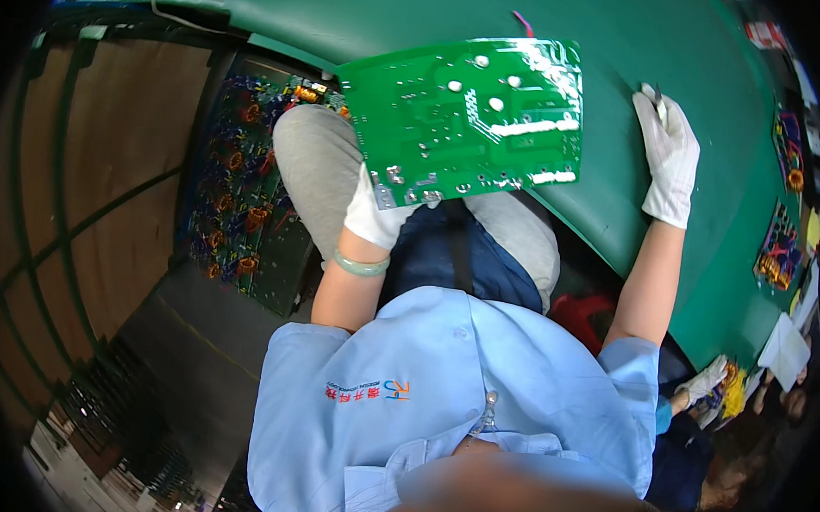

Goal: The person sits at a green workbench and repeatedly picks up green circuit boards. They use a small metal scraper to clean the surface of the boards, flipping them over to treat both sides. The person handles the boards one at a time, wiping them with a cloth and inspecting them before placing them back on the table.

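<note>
A large green circuit board (413, 117) is tilted over my lap and the bench edge, its solder side facing up. White blobs and streaks cover parts of it, mostly at its upper right. My left hand (372, 215), in a white glove, grips the board's lower left corner; most of its fingers are hidden beneath it. To the right, my right hand (669, 156), also gloved, rests over the green bench top. A small thin metal tool (659, 98) sticks out between its pinched thumb and finger; its exact kind is too small to tell.
The green bench top (606, 238) runs along the front and right. Boards with coils and coloured wires (238, 182) sit low at my left. More wired boards (781, 248) lie at the bench's right edge. Another person's gloved hand (706, 378) handles yellow wires at the lower right.
</note>
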